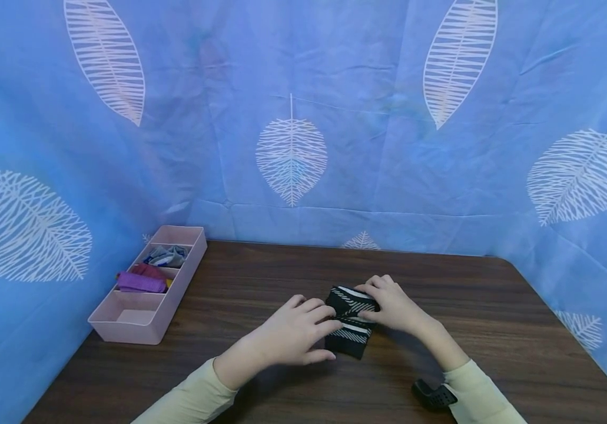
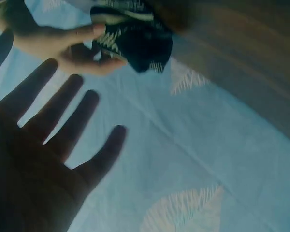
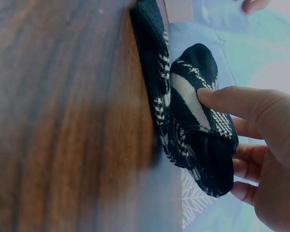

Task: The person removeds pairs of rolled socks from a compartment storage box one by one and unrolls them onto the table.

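Black patterned sock (image 1: 350, 331) at lower centre looks soft and light to me, best held at the fold the right hand (image 1: 394, 305) pinches, the left hand (image 1: 294, 331) spread.

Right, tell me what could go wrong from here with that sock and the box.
The sock might unfold if the right hand slips: only that hand pinches it, while the left hand has its fingers spread, holding nothing. The purple cloth sits high in the pink box, so a bump could perhaps knock it out.
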### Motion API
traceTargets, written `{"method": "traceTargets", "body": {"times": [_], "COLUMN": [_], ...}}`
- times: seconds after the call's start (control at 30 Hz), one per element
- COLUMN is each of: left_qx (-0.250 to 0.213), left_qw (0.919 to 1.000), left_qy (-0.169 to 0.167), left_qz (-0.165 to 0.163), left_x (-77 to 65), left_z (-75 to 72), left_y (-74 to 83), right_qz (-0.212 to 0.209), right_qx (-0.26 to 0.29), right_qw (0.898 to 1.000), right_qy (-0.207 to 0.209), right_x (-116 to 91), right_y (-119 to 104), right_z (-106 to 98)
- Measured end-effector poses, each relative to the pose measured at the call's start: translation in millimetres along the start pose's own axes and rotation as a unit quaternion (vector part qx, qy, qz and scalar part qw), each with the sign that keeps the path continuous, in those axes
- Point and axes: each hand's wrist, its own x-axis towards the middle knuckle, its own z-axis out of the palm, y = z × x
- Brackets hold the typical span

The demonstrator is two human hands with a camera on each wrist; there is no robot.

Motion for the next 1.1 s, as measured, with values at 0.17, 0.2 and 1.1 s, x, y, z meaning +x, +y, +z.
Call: {"method": "traceTargets", "body": {"times": [0.17,0.2,1.1], "left_qx": [-0.04,-0.048,-0.087], "left_qw": [0.9939,0.9919,0.9701], "left_qy": [-0.102,-0.117,-0.225], "left_qz": [-0.008,-0.011,-0.026], "left_x": [-0.1,0.2,-0.5], "left_z": [7.8,9.0,19.6], "left_y": [7.3,8.5,31.2], "right_qz": [-0.009,-0.011,-0.033], "right_qx": [-0.009,-0.01,-0.104], "right_qw": [1.0,1.0,0.994], "right_qy": [-0.014,-0.018,-0.014], "right_x": [-1,-2,3], "right_y": [-2,-3,-31], "right_z": [2,3,9]}}
